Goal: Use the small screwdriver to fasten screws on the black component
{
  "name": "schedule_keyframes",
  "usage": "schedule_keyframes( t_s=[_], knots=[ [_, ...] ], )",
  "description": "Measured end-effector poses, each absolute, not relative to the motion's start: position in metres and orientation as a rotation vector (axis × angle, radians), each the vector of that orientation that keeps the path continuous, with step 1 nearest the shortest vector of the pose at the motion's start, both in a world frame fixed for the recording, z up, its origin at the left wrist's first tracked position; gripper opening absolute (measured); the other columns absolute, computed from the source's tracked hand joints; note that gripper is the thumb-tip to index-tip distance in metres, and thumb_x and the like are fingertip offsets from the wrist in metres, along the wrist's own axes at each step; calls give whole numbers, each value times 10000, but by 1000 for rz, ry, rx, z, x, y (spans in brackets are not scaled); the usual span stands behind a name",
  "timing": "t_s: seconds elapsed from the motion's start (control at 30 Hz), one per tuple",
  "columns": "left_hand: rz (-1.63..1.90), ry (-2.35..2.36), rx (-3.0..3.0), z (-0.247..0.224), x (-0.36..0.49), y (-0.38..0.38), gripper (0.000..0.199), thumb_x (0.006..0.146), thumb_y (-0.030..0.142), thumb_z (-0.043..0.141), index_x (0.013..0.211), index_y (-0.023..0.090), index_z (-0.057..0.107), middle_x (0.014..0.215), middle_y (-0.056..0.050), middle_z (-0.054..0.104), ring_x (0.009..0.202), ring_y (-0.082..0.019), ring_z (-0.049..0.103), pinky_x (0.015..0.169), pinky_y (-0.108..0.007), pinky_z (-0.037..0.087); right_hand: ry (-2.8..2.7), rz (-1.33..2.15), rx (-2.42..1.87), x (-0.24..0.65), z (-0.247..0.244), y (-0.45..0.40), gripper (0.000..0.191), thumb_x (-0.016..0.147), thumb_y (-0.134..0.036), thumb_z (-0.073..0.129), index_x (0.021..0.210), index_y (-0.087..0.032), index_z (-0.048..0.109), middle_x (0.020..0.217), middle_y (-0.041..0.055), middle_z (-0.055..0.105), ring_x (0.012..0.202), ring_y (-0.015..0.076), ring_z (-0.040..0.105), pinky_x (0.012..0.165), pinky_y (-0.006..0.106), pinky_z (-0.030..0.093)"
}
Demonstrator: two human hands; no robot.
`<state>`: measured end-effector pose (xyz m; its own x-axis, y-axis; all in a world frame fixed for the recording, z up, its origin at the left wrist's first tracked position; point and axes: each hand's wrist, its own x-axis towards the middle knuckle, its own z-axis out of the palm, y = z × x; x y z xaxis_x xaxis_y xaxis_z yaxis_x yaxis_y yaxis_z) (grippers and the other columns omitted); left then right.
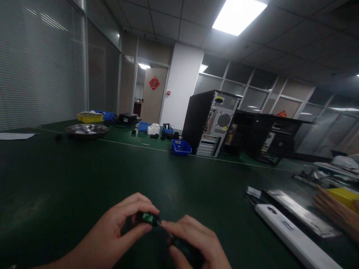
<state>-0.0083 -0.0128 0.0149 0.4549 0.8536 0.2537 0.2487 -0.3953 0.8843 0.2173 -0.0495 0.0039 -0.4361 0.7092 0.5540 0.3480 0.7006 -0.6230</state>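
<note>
Left hand (119, 228) pinches a small circuit board (148, 217), right hand (198, 236) grips a slim tool (183, 247) at its end, green tabletop (126, 172) beneath both

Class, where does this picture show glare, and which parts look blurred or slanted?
Head view: the ceiling light glares pure white; head view: the yellow object at the right edge is smeared; head view: the computer tower leans, perhaps from lens distortion or camera tilt; head view: the circuit board is too soft to read.

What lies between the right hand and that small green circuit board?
The head view shows a thin metallic shaft and, nearer the circuit board, a black end piece.
</note>
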Motion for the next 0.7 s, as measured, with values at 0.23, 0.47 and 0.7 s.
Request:
schedule_keyframes(
  t_s=[0.23, 0.47, 0.7],
  knots=[
    [989, 881, 1900, 14, -7, -20, 192, 826, 200, 630, 945, 301, 742, 958, -28, 685, 943, -244, 625, 845, -318, 477, -2068, 567, -825, 215, -1, -46, 422, 801, -77, 619, 1195, -210, 684, 810, 87, 706, 688, 198, 682, 614, 277, 519],
    [851, 821, 1825, 10, -9, -14, 195, 828, 189, 643, 970, 269, 750, 912, -42, 680, 815, -214, 645, 734, -290, 507, -2090, 620, -926, 211, 12, -49, 344, 778, -93, 609, 1096, -163, 718, 823, 110, 724, 713, 212, 697, 626, 278, 531],
    [832, 752, 1777, 2, -13, -12, 182, 843, 251, 652, 1003, 257, 740, 922, -52, 655, 873, -242, 637, 756, -319, 499, -2228, 584, -939, 218, 3, -40, 178, 827, -198, 642, 979, -158, 726, 815, 91, 743, 737, 187, 708, 656, 220, 525]
  ],
)
